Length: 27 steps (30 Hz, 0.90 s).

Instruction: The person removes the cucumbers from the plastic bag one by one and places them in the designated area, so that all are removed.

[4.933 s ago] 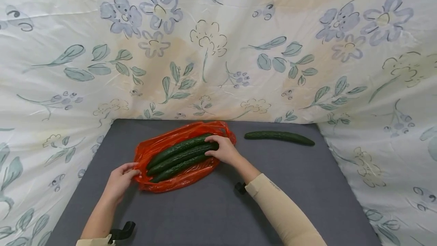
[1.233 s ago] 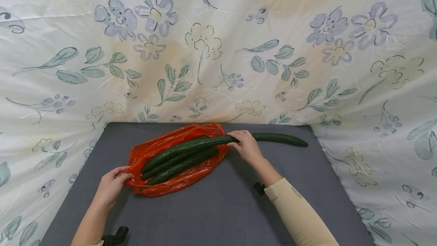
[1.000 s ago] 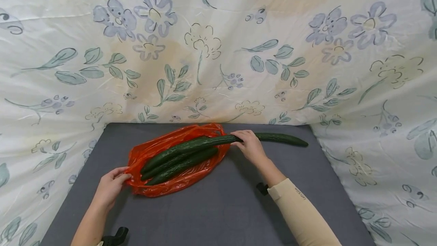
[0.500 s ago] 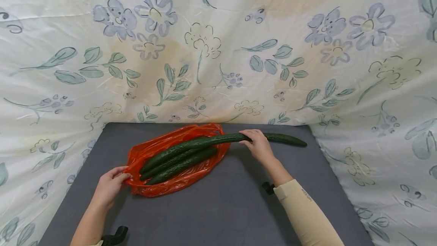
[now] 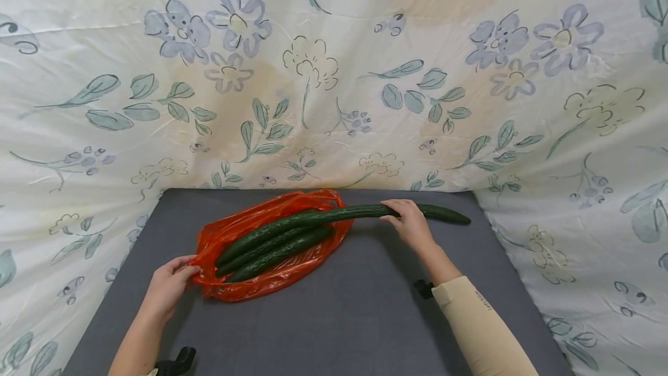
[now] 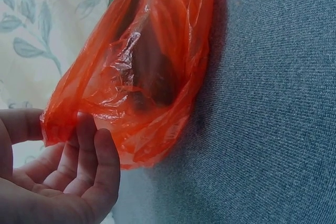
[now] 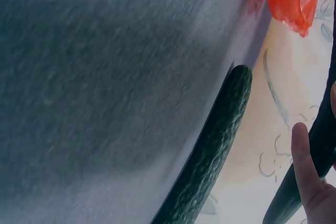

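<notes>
At the left of the bag, my left hand [image 5: 169,286] pinches the gathered edge of a thin red plastic bag [image 5: 245,289] between thumb and fingers. Several dark green cucumbers lie in the bag's open mouth. My right hand [image 5: 412,225] grips a long cucumber [image 5: 360,211], which stretches leftward above the bag's right rim and lines up with those inside, so its left end is hard to tell apart. Another cucumber [image 5: 446,214] lies on the grey cloth, partly behind the right hand. In the right wrist view, the held cucumber [image 7: 323,148] is raised beside the lying cucumber [image 7: 210,156].
A grey cloth surface [image 5: 334,318] lies under everything. White floral fabric [image 5: 323,103] rises behind it and along both sides. A black wrist mount [image 5: 177,361] is on the left wrist, another [image 5: 424,289] on the right.
My right hand went from the cucumbers in the bag to the right, drawing one cucumber out along with it. My left hand keeps its pinch on the bag's edge.
</notes>
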{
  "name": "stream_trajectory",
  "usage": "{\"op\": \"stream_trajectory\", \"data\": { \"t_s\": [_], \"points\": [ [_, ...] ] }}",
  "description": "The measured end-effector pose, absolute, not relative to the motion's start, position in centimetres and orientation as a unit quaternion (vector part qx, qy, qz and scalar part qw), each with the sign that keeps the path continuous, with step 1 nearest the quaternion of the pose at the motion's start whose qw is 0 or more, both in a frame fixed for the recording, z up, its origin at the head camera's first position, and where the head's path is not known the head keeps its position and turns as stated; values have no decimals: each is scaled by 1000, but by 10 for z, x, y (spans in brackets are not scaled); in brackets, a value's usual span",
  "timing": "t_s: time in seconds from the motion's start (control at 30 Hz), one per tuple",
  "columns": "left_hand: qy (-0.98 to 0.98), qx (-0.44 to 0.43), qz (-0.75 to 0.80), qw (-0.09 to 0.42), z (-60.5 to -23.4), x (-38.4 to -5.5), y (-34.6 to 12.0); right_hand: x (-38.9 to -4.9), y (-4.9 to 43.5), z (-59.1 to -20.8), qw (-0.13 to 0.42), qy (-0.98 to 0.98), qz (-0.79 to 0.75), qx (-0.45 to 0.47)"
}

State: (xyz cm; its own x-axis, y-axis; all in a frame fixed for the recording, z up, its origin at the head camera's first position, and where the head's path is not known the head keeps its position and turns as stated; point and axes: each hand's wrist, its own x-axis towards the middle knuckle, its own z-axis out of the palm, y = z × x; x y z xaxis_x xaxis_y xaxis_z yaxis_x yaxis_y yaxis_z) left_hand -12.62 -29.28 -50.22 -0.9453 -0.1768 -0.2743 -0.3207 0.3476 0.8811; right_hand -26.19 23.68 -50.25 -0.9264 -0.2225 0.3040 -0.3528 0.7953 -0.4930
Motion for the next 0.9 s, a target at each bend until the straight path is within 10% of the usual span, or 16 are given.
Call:
{"op": "stream_trajectory", "data": {
  "t_s": [0.9],
  "points": [
    [814,-155,557,62,-499,-126,-292,-251,292,-512,104,-956,256,100]
  ]
}}
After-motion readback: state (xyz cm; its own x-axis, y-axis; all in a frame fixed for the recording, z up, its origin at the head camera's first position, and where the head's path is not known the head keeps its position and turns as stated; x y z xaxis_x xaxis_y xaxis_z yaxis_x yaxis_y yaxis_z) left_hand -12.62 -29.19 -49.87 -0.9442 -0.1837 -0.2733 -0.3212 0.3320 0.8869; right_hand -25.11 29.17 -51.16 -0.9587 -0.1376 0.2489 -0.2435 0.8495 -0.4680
